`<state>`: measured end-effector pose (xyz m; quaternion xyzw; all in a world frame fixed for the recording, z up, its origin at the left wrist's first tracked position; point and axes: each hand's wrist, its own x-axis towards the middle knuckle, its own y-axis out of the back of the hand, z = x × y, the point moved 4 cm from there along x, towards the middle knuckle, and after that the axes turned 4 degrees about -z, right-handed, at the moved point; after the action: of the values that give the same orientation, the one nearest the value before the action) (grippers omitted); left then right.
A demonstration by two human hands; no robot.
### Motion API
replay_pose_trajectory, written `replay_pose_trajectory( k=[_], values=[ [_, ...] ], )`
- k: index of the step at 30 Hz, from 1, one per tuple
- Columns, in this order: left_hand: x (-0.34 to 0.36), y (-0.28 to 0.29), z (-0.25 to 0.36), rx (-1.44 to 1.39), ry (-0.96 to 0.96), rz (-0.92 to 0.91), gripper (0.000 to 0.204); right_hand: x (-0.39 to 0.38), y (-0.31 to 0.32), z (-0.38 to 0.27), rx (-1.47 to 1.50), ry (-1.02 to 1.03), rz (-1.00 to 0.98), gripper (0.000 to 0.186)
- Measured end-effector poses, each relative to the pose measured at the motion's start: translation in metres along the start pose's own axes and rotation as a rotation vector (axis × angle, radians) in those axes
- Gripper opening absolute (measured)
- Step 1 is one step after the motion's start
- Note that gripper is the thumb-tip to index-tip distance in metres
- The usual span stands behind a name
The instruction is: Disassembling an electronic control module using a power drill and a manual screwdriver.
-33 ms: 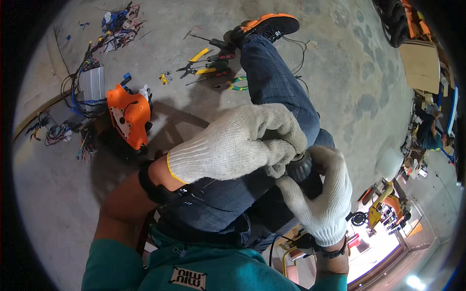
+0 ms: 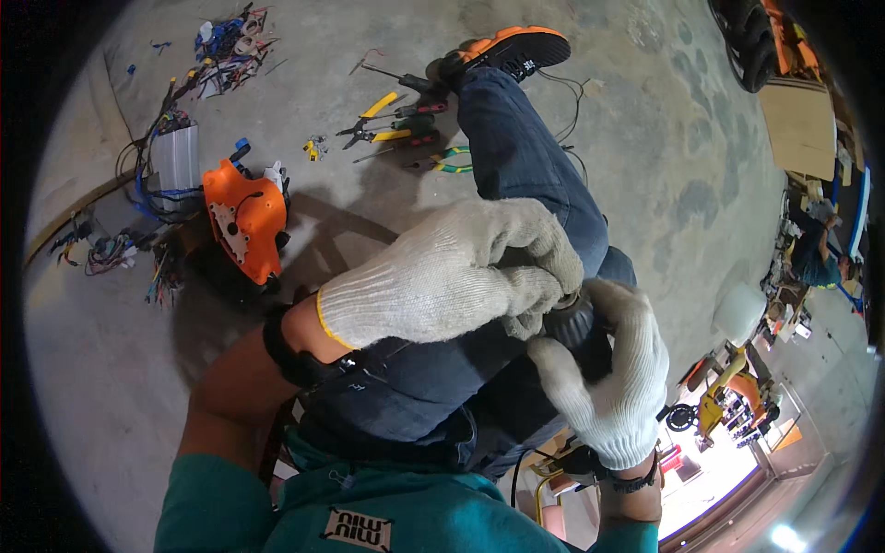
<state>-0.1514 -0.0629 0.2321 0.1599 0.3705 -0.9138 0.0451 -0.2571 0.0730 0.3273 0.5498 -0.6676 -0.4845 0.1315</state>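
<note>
One broad grey concrete floor (image 2: pixel 664 138) is filling most of the frame, running from the upper left across to the right. Two legs in dark blue jeans (image 2: pixel 525 138) are crossing the middle, one of them stretching toward the top. A teal shirt (image 2: pixel 415 507) is spreading along the lower edge.

Both hands are wearing whitish knitted gloves and meeting just right of the centre. The left hand (image 2: pixel 447 276) is curling its fingers narrowly at the upper end of a dark ribbed part; whether it is pinching that end, I cannot tell. The right hand (image 2: pixel 613 382) is holding the same part between its thumb and fingers.

A black shoe with an orange sole (image 2: pixel 516 51) is resting at the top centre, and a cardboard box (image 2: pixel 797 127) is standing at the upper right. An orange casing (image 2: pixel 256 217) is lying left of centre; a heap of wires (image 2: pixel 226 55) is sitting at the upper left, with a silver finned box (image 2: pixel 175 158) below it. Yellow-handled pliers (image 2: pixel 380 104) are lying open above centre. The dark ribbed part (image 2: pixel 572 324) is sitting between the gloves, partly hidden. Tiny yellow pieces (image 2: pixel 315 147) are clustering left of the pliers.
</note>
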Motion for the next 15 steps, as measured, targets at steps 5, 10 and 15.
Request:
replay_pose_trajectory(
  k=[5, 10, 15],
  values=[
    [0.000, 0.002, -0.005, -0.007, 0.056, -0.012, 0.014, 0.005, 0.000, -0.004, 0.029, 0.042, -0.054, 0.078],
    [0.005, 0.001, -0.013, -0.063, -0.012, -0.025, 0.014, -0.002, -0.006, -0.001, -0.099, -0.039, -0.014, 0.075],
    [0.001, 0.005, -0.008, 0.070, -0.172, -0.035, 0.015, 0.002, -0.005, -0.007, -0.093, 0.021, -0.019, 0.069]
  ],
)
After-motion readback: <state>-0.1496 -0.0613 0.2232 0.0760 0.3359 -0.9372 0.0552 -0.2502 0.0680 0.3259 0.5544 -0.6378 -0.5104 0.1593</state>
